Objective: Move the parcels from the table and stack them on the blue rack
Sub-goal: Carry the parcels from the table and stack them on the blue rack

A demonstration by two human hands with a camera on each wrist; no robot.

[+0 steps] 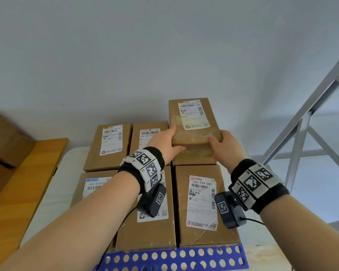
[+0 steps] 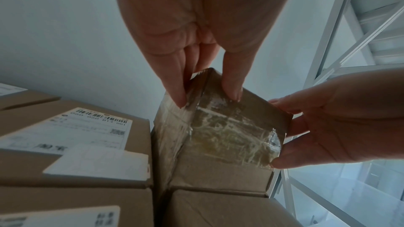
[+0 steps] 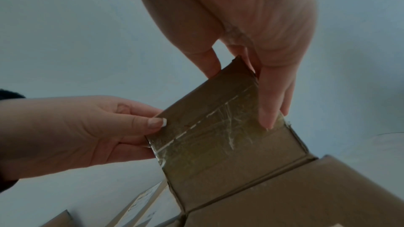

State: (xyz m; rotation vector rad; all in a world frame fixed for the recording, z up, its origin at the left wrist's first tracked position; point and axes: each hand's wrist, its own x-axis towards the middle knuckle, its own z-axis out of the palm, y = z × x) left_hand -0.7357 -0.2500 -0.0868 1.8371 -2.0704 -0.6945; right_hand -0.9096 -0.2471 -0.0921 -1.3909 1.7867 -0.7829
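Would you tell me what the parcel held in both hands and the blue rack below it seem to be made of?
The parcel looks like matte brown cardboard: folded flap edges show, with glossy, wrinkled clear tape over its near end and a white paper label on top. The blue rack has a smooth, evenly perforated surface, probably moulded plastic, though painted metal cannot be ruled out.

Item: pale grey-white wall [image 1: 164, 45], plain, filling the upper field ahead of me and behind everything else.
Item: grey metal shelving frame [image 1: 309, 122] with diagonal braces, standing to my right against that wall; it shows again in my left wrist view [image 2: 341, 28].
Item: wooden surface [image 1: 27, 182], orange-brown, to my left.
Item: plain brown cardboard boxes [image 1: 6, 137], no labels visible to me, piled at the far left edge on that wooden surface.
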